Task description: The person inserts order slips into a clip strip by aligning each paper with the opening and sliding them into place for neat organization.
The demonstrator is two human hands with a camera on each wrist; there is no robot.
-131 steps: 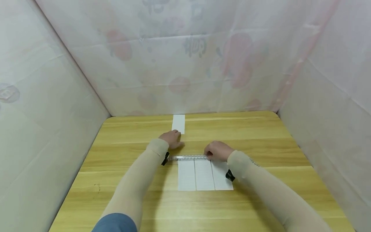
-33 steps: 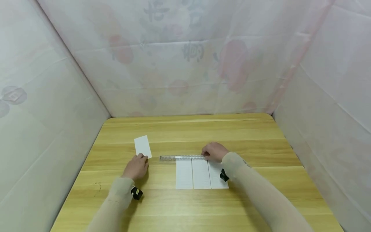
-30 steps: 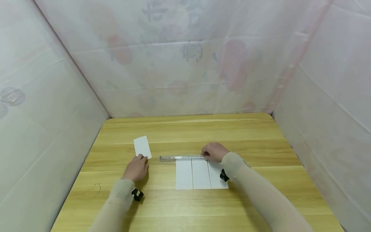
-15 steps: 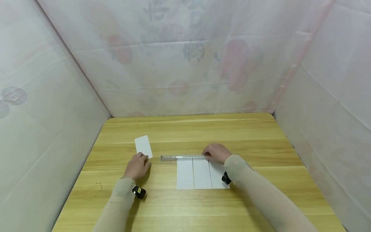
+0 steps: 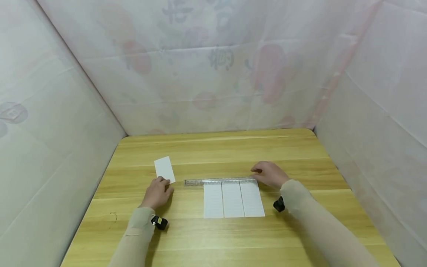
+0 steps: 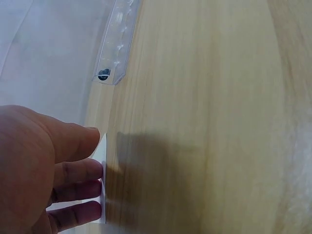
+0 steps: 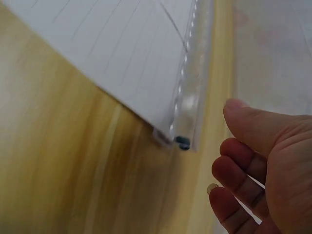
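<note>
A clear plastic binding strip [image 5: 213, 181], with a row of small teeth and a dark tab at its end [image 7: 182, 142], lies along the far edge of several white lined sheets [image 5: 213, 202]. My right hand [image 5: 270, 174] is beside the strip's right end, its fingers loosely bent and nothing between them; the right wrist view shows a gap from fingertips to strip. My left hand [image 5: 156, 193] rests its fingertips on the near end of a loose white card [image 5: 164, 167], left of the strip. In the left wrist view, the fingers [image 6: 78, 190] lie fairly straight across that card, the thumb apart from it.
The wooden tabletop [image 5: 200, 241] carries a small dark mark [image 5: 113, 217] on the left. Pale printed cloth [image 5: 207, 74] hangs as walls behind and on both sides. Each wrist wears a small black camera [image 5: 278, 204].
My right hand has let go of the strip and moved right to its end, uncovering the third sheet. Earlier, my left hand drew the loose card from the table's back towards the left; it now stays still.
</note>
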